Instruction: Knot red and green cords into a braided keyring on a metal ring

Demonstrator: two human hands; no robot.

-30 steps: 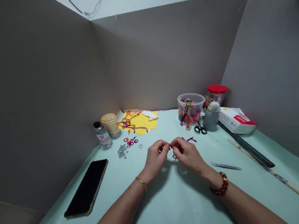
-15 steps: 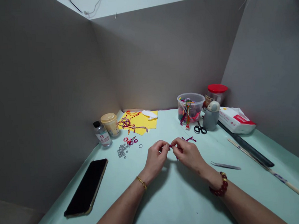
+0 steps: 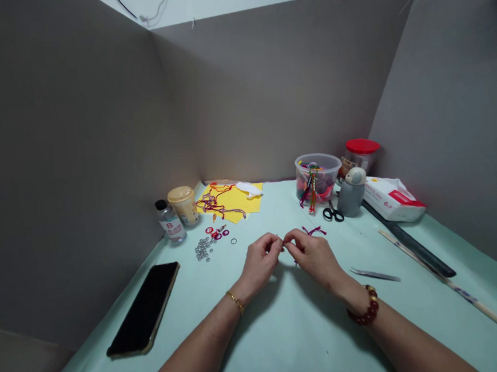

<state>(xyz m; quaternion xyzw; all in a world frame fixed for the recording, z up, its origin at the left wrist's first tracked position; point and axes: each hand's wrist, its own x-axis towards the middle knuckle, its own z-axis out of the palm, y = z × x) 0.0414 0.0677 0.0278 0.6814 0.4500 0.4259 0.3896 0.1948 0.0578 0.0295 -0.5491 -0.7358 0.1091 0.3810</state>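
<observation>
My left hand (image 3: 261,260) and my right hand (image 3: 315,256) meet fingertip to fingertip above the middle of the table. Both are closed in a pinch on a thin purple-red cord, mostly hidden by the fingers. Purple cord ends (image 3: 314,230) show just beyond my right hand; whether they join the pinched piece I cannot tell. To the left of my left hand lie a thin metal ring (image 3: 233,241), several red and purple rings (image 3: 225,233) and a cluster of small silvery beads (image 3: 202,249). Tweezers (image 3: 376,274) rest to the right of my right hand.
At left are a phone (image 3: 144,310), a black-capped bottle (image 3: 172,223) and a lidded cup (image 3: 183,207). Cords lie on yellow paper (image 3: 250,206) behind. At right stand a clear tub (image 3: 318,172), scissors (image 3: 333,213), a grey bottle (image 3: 352,201), a tissue pack (image 3: 393,200) and long sticks (image 3: 477,305).
The fingertips have come closer together, and the purple-red cord that showed between them is now almost covered. My arms have hardly moved.
</observation>
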